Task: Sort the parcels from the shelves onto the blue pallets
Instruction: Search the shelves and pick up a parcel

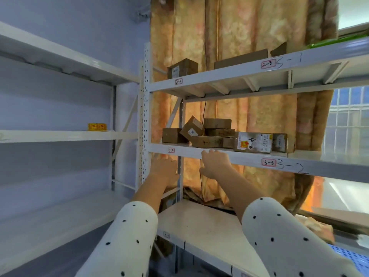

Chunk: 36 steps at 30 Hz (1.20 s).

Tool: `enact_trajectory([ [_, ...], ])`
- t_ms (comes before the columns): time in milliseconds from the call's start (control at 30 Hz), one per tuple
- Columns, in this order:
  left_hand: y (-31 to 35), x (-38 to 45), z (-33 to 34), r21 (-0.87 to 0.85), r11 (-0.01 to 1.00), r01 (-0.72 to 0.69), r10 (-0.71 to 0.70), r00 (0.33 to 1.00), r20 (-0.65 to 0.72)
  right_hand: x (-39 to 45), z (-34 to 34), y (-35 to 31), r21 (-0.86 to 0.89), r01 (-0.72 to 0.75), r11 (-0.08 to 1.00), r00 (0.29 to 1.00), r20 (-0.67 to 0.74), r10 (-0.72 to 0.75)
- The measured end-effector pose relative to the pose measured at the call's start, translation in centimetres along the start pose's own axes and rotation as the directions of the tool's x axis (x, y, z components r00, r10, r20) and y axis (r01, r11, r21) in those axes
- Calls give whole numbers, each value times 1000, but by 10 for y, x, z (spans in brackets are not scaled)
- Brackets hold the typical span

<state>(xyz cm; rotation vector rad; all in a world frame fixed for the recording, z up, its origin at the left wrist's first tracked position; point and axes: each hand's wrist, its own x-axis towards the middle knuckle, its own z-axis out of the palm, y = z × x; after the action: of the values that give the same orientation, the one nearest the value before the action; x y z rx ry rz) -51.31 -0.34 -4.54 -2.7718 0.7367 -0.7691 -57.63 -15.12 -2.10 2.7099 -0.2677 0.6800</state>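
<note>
Parcels (209,134), brown cardboard boxes, some labelled or pen-marked, lie jumbled on the middle shelf (229,156) marked 3-2. Both hands reach up with fingers spread, holding nothing: the right hand (214,161) at the shelf's front edge, the left hand (164,168) lower. Best to lift the nearest box first, avoiding the tilted one.

Both arms outstretched, left hand (164,169) and right hand (215,163) empty, fingers relaxed
</note>
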Motion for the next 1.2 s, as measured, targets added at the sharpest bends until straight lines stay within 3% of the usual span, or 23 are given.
enact_trajectory([
  [267,-25,82,42,-60,998,-2,-3,996,-86,85,31,-2,-28,-43,999,998,-57,41],
  [600,-24,202,57,-220,975,-34,9,994,-113,169,71,43,-72,-214,974,974,-86,208],
  [800,-10,259,76,-451,891,-55,17,996,-88,197,94,53,-140,-288,947,957,-86,278],
  [900,-6,287,83,-562,822,-88,11,990,-139,209,102,56,-202,-324,924,946,-91,312],
  [1200,5,337,98,-649,728,-222,133,974,-184,239,110,35,-331,-508,795,854,-73,515],
])
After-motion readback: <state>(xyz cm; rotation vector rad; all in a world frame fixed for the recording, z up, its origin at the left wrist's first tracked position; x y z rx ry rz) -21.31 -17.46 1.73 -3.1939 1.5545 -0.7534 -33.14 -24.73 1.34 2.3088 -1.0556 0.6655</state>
